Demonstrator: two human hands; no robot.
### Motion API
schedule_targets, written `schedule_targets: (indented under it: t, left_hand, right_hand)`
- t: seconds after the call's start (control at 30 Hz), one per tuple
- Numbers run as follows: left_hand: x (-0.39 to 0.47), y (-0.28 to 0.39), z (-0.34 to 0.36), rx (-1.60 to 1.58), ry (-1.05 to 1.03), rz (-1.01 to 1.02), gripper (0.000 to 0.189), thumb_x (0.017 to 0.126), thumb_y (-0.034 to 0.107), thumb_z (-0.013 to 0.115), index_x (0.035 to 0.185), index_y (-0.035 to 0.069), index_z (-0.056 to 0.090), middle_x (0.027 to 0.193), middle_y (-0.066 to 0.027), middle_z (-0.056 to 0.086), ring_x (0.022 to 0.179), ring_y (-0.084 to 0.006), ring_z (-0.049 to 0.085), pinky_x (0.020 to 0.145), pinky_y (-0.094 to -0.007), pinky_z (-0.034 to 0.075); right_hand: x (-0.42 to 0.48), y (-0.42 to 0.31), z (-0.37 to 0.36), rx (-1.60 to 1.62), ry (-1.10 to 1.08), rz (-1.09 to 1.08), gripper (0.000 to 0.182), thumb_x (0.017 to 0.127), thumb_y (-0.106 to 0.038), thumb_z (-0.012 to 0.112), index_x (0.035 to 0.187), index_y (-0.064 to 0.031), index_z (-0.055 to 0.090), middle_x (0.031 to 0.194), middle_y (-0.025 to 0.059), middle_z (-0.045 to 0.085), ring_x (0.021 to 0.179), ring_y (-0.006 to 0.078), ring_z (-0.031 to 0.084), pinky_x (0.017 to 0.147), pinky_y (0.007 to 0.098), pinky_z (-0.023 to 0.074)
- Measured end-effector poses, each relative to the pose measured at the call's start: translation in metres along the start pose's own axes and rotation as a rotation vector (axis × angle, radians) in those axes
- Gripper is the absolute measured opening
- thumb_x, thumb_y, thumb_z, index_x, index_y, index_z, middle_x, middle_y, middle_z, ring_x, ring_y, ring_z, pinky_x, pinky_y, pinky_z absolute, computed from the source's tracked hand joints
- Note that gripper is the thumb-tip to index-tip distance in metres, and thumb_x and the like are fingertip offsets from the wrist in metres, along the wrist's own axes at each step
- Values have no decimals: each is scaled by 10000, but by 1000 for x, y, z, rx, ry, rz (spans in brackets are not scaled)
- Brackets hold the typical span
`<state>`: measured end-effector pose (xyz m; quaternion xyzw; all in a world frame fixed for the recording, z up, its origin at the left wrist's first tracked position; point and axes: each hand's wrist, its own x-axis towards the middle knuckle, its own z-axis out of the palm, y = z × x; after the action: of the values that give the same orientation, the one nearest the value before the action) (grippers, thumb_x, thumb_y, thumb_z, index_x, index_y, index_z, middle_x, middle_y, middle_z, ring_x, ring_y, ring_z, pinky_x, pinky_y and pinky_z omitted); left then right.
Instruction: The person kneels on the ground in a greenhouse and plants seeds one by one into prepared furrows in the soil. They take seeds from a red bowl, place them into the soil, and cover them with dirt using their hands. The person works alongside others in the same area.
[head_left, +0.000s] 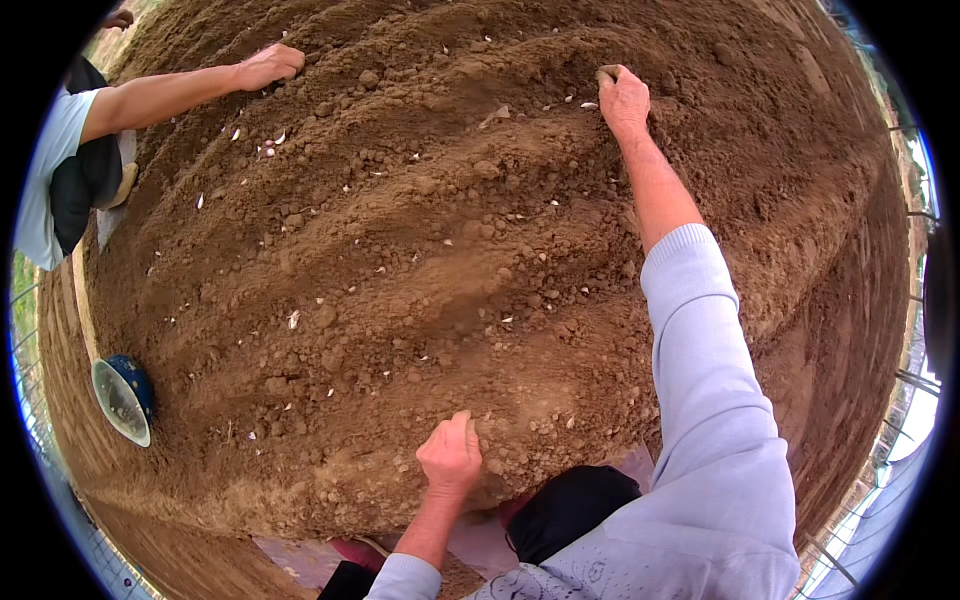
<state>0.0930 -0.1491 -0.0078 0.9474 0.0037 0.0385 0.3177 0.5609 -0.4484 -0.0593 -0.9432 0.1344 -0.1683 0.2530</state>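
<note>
My right hand (625, 101) reaches far out at the upper right, its fingertips pinched down at the loose brown soil; whether something is between them is hidden. Beside it, on the left, lie white garlic cloves (589, 106). My left hand (450, 454) is curled closed above the near edge of the tilled soil (480, 300); what its fingers enclose cannot be seen. More cloves are scattered along the shallow furrows, with one pale cluster (293, 319) left of the middle and a few purple-white cloves (271, 151) at the upper left.
At the upper left a co-worker's hand (277, 66) touches the soil. A blue bowl with a pale inside (120, 401) lies tipped at the left edge. Pale sheeting (300, 559) lies under my feet. A dry scrap (496, 115) rests on the soil near the top. Metal framework (919, 382) borders the right.
</note>
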Motion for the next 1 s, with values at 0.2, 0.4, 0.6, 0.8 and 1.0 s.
schedule_targets:
  t: [0.2, 0.4, 0.6, 0.8, 1.0]
  left_hand:
    - [-2, -1, -1, 2, -22, -18, 201, 822, 107, 658, 1017, 65, 636, 730, -87, 588, 622, -275, 603, 540, -369, 494]
    - [0, 0, -1, 4, -12, -5, 206, 817, 110, 657, 1017, 66, 635, 734, -85, 588, 623, -278, 601, 541, -373, 492]
    - [0, -1, -1, 6, -15, -12, 194, 822, 116, 655, 1009, 67, 639, 721, -83, 582, 616, -274, 597, 534, -367, 491]
    - [0, 0, -1, 15, -25, -23, 179, 830, 116, 650, 1003, 72, 642, 713, -82, 580, 607, -262, 595, 527, -362, 489]
    - [0, -1, 0, 11, -27, -24, 178, 827, 115, 650, 1000, 73, 643, 720, -81, 584, 612, -263, 597, 530, -361, 489]
  right_hand:
    - [3, 19, -6, -284, -390, -104, 230, 833, -298, 687, 1022, -181, 743, 962, 119, 712, 938, 313, 653, 834, 451, 503]
    - [-7, 4, -4, -471, -371, -200, 192, 840, -300, 687, 1007, -223, 742, 946, 112, 707, 932, 318, 653, 791, 476, 493]
    - [-6, 7, -6, -245, -246, -73, 168, 862, -267, 658, 1005, -210, 727, 958, 112, 705, 932, 311, 658, 814, 456, 505]
    - [-4, 8, 3, -355, -178, -127, 162, 852, -183, 651, 1003, -144, 696, 1026, 116, 661, 1005, 336, 603, 831, 461, 514]
    - [-6, 12, 18, -622, -63, -367, 225, 803, -80, 666, 1024, -111, 638, 1073, 116, 593, 1036, 335, 548, 824, 512, 499]
